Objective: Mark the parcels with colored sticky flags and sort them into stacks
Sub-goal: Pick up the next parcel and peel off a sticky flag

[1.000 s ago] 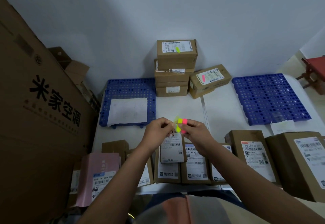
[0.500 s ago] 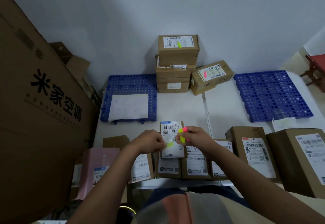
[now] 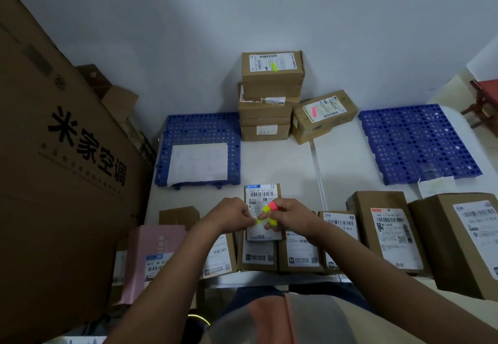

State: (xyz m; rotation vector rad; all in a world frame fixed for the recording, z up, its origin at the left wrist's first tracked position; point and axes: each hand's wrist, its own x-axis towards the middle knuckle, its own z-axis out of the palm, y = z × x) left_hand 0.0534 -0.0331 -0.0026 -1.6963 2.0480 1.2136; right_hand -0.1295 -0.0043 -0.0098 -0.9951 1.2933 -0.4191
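Note:
A small parcel (image 3: 262, 198) with a white label lies on top of the front row of parcels, under both hands. My left hand (image 3: 233, 217) pinches a yellow sticky flag (image 3: 259, 221) low over that label. My right hand (image 3: 289, 215) grips the pad of sticky flags (image 3: 270, 207), its yellow and pink ends sticking up. At the back stands a stack of several parcels (image 3: 269, 101), the top one bearing a yellow flag. Beside it lies a parcel with a pink flag (image 3: 322, 113).
A row of labelled parcels (image 3: 388, 233) lines the table's (image 3: 283, 165) front edge, with a pink one (image 3: 151, 252) at the left. Two blue perforated mats (image 3: 415, 141) lie left and right; paper covers the left one. A large carton (image 3: 54, 168) stands at the left.
Both hands have come down from in front of me to the small parcel's label. My left hand has pulled a yellow flag off the pad.

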